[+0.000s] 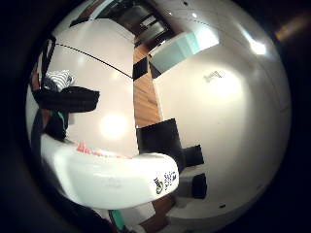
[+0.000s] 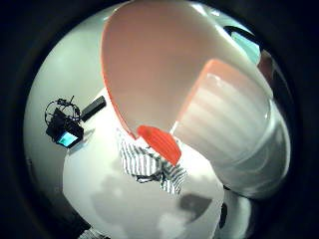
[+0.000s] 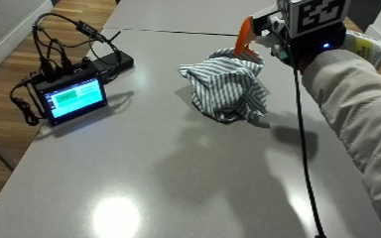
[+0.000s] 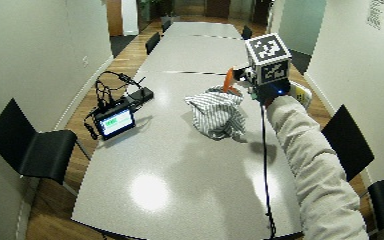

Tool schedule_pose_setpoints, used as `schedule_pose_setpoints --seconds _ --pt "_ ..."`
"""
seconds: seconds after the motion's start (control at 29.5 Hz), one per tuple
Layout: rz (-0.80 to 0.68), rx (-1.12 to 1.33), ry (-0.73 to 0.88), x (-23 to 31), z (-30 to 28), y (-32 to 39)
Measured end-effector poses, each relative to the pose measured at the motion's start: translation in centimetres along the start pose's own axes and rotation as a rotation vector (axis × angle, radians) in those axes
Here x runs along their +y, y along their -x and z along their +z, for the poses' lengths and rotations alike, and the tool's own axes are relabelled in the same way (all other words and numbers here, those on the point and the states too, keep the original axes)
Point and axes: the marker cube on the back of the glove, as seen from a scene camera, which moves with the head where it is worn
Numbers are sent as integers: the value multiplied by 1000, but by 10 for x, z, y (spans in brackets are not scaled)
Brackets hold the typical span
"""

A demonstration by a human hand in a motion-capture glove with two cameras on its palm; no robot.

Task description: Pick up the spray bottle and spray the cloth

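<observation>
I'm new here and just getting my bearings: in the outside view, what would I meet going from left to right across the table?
Small screen with cables → striped cloth → spray bottle's orange nozzle → gloved right hand holding the spray bottle.

Long grey table [image 3: 177,188] — glossy, with a ceiling light reflected near its front end and a seam running across the far part. On it: a crumpled striped cloth [image 3: 226,89] mid-table, and a small lit monitor [image 3: 72,96] with cables [image 3: 65,44] near one edge — well apart.
</observation>
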Motion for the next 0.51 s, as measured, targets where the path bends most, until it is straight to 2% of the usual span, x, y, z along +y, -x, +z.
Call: schedule_pose_setpoints --seconds 0.2,0.37,0.51 --pt "44 -71 -6 2 2 -4" --pt "235 -490 -64 -6 -19 -28" --pt "342 -757 -197 -35 -72 -50"
